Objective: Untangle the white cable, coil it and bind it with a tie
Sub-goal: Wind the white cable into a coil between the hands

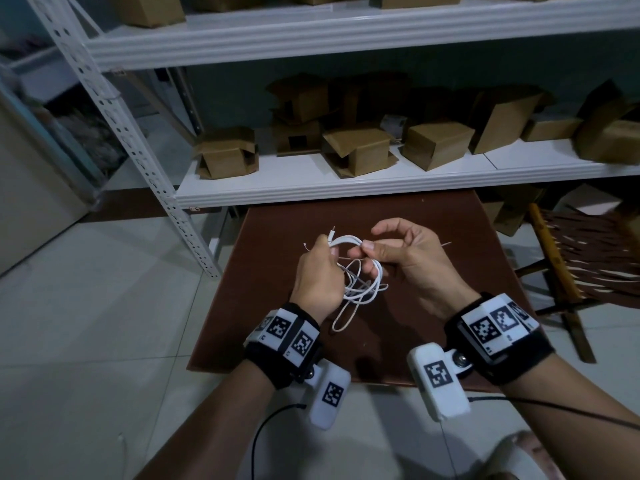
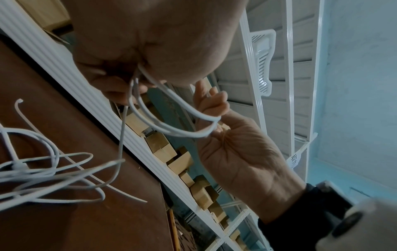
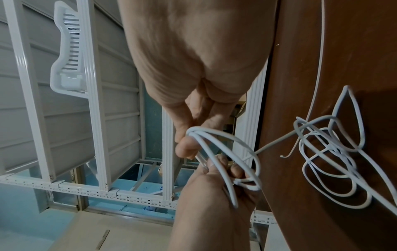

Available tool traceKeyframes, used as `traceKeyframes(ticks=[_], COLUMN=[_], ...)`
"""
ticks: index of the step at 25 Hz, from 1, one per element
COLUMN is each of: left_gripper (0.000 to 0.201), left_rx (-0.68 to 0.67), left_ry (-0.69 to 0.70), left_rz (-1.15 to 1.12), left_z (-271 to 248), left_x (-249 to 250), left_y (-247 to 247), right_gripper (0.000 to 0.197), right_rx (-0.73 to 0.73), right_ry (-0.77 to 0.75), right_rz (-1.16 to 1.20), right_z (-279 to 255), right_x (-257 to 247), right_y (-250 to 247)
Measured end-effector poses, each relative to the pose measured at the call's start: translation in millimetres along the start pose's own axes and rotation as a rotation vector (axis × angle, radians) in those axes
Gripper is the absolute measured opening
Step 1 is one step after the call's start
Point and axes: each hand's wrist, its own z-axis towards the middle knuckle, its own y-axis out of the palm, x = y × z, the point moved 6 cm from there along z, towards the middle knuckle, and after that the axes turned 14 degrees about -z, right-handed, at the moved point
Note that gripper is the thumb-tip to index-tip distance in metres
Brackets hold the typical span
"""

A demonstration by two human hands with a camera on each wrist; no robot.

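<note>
The white cable is held over the brown table. A few loops of it run between my two hands, and one plug end sticks up beside them. My left hand grips the loops in its curled fingers. My right hand pinches their other side between thumb and forefinger. The rest of the cable hangs as a loose tangle down onto the table, also seen in the wrist views. A thin white tie lies flat on the table under the tangle.
A white metal shelf with several cardboard boxes stands right behind the table. Its perforated upright slants down on the left. A wooden slatted folding frame lies on the tiled floor to the right.
</note>
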Motion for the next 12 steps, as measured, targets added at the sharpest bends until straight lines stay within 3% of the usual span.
traceKeyframes(ticks=[5,7,9,12], left_gripper=[0.025,0.029,0.031,0.031], left_rx=[0.061,0.026,-0.056,-0.184], left_ry=[0.007,0.037,-0.023,-0.125], left_rz=[0.205,-0.124,-0.544,-0.820], left_z=[3,8,8,2], left_x=[-8,-10,-13,-9], left_y=[0,5,12,18], right_gripper=[0.029,0.030,0.030,0.031], right_rx=[-0.002,0.002,0.030,0.075], right_ry=[-0.004,-0.012,-0.022,-0.024], right_rz=[-0.014,-0.003,0.034,0.080], right_z=[0,0,3,5], right_x=[-1,-4,-7,-10], right_y=[0,-2,-6,-12])
